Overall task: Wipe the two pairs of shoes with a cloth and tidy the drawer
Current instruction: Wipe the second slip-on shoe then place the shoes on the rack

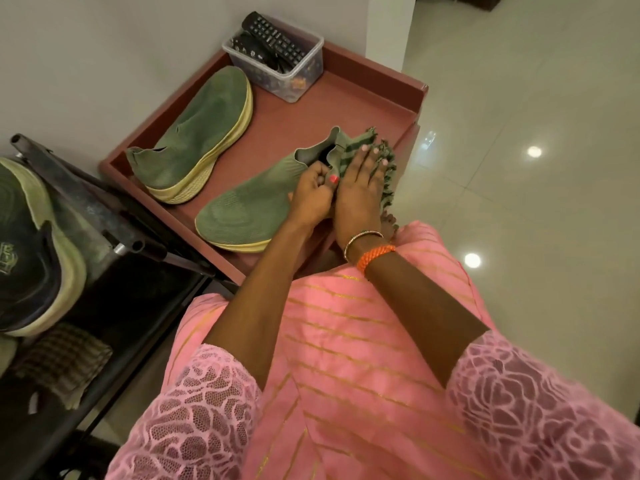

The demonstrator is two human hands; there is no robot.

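In the open drawer (363, 98) at mid-frame, the nearer green shoe (256, 202) is steadied by the left hand (310, 195) pinching its collar while the right hand (360, 188) presses the striped cloth (384, 161) flat-fingered, apparently against the heel, so firm, short strokes should work best.

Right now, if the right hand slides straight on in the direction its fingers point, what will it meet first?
The right hand lies flat on the striped cloth at the near green shoe's heel, fingers pointing away from the person. Going on, it would probably reach the drawer's far rim first, though depth is unclear.
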